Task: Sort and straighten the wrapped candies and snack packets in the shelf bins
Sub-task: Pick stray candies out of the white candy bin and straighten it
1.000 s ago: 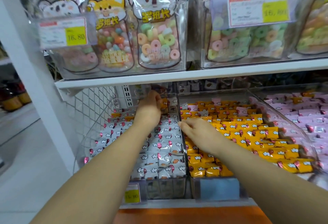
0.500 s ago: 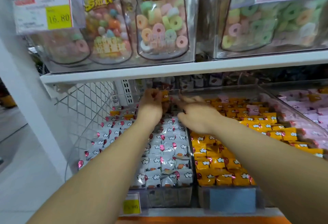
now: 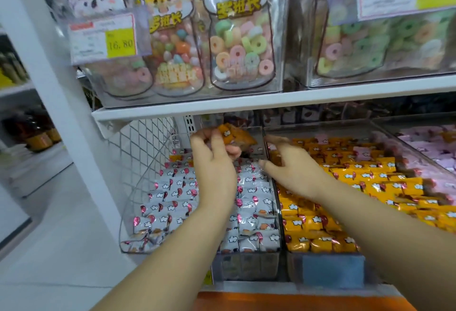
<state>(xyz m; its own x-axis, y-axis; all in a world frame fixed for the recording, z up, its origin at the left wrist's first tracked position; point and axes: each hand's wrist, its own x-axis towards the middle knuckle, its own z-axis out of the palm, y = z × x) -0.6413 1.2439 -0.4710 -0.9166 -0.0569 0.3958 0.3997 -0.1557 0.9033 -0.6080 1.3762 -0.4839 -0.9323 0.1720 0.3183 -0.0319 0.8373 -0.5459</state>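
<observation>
**Several orange candies (image 3: 235, 135) held over the wrong bin**

Glossy, crinkled white wrapped candies (image 3: 172, 187) were packed in the left clear-plastic bin (image 3: 246, 265). Above its back end, the small orange candies were pinched in the curled fingers of the left hand (image 3: 214, 165). Just to their right, the right hand (image 3: 296, 166) was held empty, fingers spread, over the divider (image 3: 277, 212). The matching orange bin (image 3: 293, 266) lay rightward and was judged nearer that hand.

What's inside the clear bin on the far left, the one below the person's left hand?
White wrapped candies printed with clouds and balloons fill the bin. The left hand grips orange candies above its back. The left forearm covers the middle rows.
</observation>
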